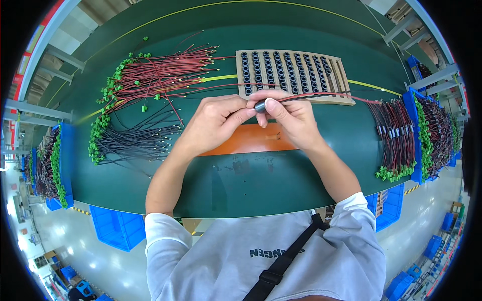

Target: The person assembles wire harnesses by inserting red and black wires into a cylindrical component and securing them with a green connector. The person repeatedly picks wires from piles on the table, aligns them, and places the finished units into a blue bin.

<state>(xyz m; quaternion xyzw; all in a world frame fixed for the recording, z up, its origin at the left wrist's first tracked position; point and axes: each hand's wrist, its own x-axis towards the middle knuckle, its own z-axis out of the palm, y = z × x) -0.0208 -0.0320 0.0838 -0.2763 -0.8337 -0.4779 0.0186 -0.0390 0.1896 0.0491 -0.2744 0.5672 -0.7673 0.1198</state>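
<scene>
Above the middle of the green table, both hands meet at a dark grey cylinder that looks like a ferrite core [260,106]. My right hand [296,120] pinches this core between thumb and fingers. A red and black wire pair [321,95] passes through that hand and trails off to the right. My left hand [216,123] is closed, its thumb and fingertips pressed together at the core's left end; whatever they pinch is hidden. Just beyond the hands lies a cardboard tray [301,75] with rows of dark cores standing in it.
Red wires [165,70] and black wires [135,135] with green connectors lie at left. Wire bundles with grey cores [396,131] lie at right, beside a blue bin [415,135]. An orange mat [251,139] lies below the hands. Another blue bin [65,160] stands far left.
</scene>
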